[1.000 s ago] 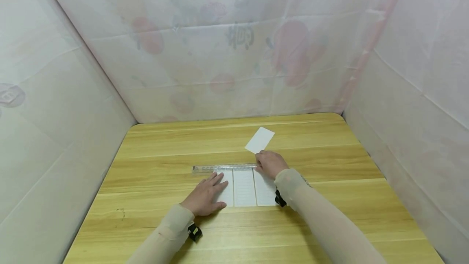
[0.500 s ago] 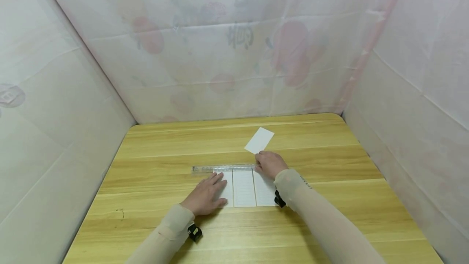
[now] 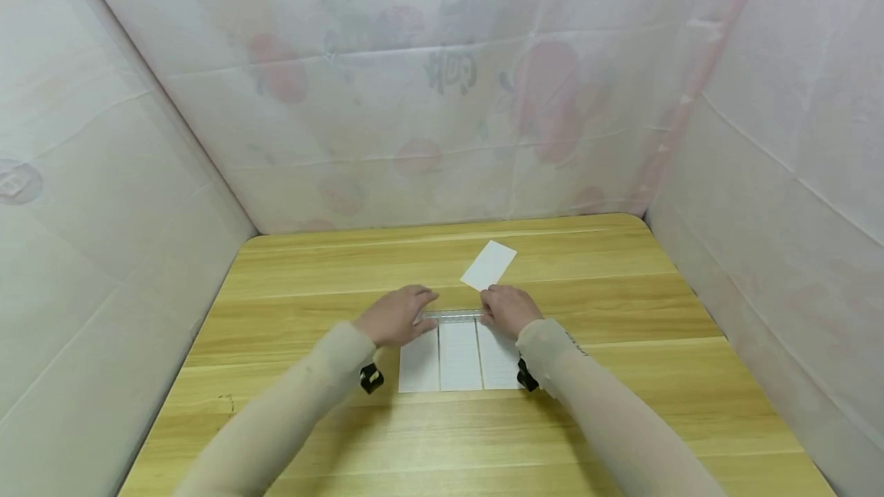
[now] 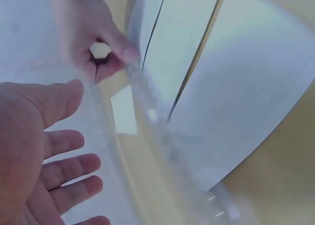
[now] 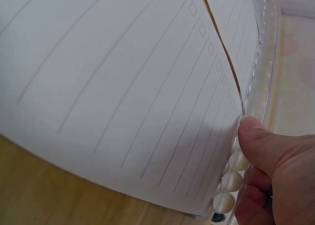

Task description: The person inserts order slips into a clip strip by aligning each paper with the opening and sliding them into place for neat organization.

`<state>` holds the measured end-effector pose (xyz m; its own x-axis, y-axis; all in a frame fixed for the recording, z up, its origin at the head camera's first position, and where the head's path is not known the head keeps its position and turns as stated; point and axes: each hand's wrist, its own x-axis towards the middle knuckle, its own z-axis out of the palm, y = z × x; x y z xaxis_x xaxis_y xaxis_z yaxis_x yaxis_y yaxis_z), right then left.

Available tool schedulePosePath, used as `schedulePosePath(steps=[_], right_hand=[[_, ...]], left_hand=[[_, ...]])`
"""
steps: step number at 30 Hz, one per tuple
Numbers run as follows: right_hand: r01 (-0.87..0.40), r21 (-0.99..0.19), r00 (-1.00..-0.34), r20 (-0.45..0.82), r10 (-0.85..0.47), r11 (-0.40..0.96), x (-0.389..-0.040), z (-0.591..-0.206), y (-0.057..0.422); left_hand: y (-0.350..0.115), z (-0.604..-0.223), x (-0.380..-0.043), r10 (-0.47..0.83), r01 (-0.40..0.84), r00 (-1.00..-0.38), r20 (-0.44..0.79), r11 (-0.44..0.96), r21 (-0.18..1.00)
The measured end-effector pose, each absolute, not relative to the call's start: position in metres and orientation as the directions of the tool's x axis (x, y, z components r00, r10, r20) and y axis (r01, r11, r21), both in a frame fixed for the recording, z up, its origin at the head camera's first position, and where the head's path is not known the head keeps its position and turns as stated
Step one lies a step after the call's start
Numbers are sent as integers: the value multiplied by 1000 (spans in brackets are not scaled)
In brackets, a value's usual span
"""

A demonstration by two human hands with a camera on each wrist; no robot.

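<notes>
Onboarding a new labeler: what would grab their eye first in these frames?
Both hands meet at a clear plastic ruler lying along the far edge of three lined white cards set side by side at the table's middle. The right hand pinches the ruler's right end; the left hand covers its left end. One loose white card lies just beyond.

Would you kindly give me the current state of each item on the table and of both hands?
Clear ruler: flat along the far edges of the lined sheets.
Three lined sheets: flat, side by side.
Loose white card: flat, apart, beyond the ruler.
Left hand: fingers relaxed, over the ruler's left end.
Right hand: pinching the ruler's right end.
</notes>
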<state>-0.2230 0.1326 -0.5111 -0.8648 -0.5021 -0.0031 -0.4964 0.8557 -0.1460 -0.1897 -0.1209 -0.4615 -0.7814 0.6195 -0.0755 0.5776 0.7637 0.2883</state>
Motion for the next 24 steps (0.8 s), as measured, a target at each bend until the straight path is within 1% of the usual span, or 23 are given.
schedulePosePath(steps=[6,12,14,16,20,24], right_hand=[[-501,-156,-863,7,-506,852,-224,-514,141],[-506,-150,-861,28,-508,849,-225,-514,147],[-512,-144,-858,36,-513,847,-225,-515,148],[-516,-139,-856,42,-515,845,-226,-515,149],[-515,-141,-856,49,-514,845,-225,-515,150],[-513,-138,-858,43,-513,847,-224,-515,149]], left_hand=[[-95,-452,-228,626,583,-768,-135,771,255],[-60,-453,-259,560,529,-816,-140,823,208],[-50,-456,-265,547,514,-824,-151,832,209],[-40,-460,-270,548,514,-817,-179,833,205],[-25,-472,-275,556,532,-795,-241,831,162],[-15,-483,-277,541,533,-789,-292,839,114]])
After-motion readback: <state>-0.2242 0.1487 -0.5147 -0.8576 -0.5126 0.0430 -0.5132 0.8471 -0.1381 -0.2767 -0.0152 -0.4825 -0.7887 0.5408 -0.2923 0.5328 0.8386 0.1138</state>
